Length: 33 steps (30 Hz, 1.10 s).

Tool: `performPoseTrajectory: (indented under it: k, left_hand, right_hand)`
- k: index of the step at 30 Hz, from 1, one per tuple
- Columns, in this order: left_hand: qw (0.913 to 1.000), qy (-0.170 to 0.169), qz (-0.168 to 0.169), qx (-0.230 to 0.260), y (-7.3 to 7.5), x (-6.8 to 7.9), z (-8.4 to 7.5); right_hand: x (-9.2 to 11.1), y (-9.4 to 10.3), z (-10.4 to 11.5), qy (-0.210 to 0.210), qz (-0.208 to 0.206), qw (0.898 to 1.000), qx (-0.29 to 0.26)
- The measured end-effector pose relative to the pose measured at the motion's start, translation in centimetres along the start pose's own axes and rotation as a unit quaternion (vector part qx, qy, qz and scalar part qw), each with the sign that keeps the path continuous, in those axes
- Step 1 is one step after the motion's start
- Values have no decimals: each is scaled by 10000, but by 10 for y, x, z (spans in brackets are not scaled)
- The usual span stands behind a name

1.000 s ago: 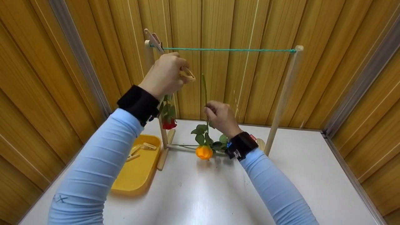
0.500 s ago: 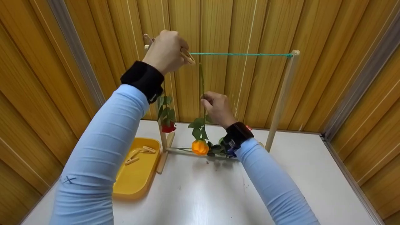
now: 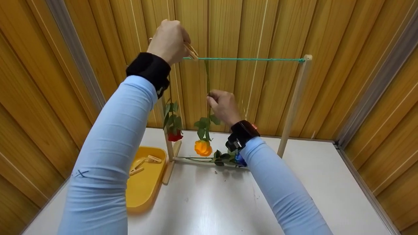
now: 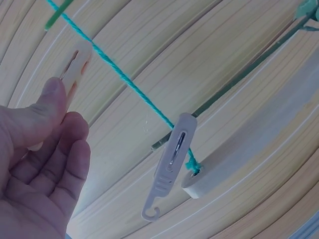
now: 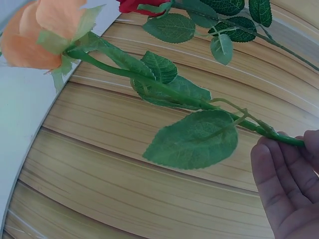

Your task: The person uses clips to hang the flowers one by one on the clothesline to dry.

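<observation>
My left hand [image 3: 169, 41] pinches a wooden clothespin [image 4: 75, 69] between thumb and fingers, its tip close to the green cord [image 3: 241, 59]. With my right hand [image 3: 223, 103] I pinch the stem of an orange rose [image 3: 203, 148], which hangs flower down. The stem's cut end overlaps the cord, just right of the clothespin. A pale clothespin [image 4: 174, 154] clips the stem of a red rose [image 3: 175, 135] to the cord at its left end; that rose hangs head down too.
The wooden frame's right post [image 3: 294, 107] holds the cord's other end. A blue rose [image 3: 240, 160] lies along the frame's bottom bar, partly behind my right forearm. The yellow tray [image 3: 143, 192] at left bears several clothespins [image 3: 153, 159]. Wood-panelled walls stand around the white table [image 3: 202, 202].
Both hands have risen: the left brings its clothespin up to the cord, and the right lifts the orange rose until its stem end reaches the cord. Both also shift slightly left.
</observation>
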<state>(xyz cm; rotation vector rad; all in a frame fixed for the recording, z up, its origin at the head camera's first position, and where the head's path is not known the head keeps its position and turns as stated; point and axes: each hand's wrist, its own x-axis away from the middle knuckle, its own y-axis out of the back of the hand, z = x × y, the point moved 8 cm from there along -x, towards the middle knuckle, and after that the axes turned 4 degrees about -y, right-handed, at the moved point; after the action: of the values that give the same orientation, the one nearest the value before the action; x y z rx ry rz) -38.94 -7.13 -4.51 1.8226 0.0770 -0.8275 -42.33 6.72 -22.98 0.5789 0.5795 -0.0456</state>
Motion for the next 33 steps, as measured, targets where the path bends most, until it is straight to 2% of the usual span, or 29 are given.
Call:
performPoseTrajectory:
  k: [7,12,16,19,25,33]
  left_hand:
    - [9998,213,18,26,-4,-8,2]
    - [9997,216,115,-92,-7,-12,0]
    - [9993,196,184,-244,-10,-15,0]
    - [9991,231,217,-283,-12,-17,0]
    - [9991,332,251,-99,-12,-17,-1]
    - [9992,338,227,-14,-13,-17,-2]
  right_hand:
    - [-5,-4,2,-33,-1,10000,24]
    - [-10,-3,5,-103,-30,9999,-60]
    - [-15,-3,8,-145,-101,9998,74]
    - [-17,-8,10,-233,4,9996,174]
    - [-19,-14,13,-398,185,9989,164]
    - [-21,-14,18,-302,149,9994,60]
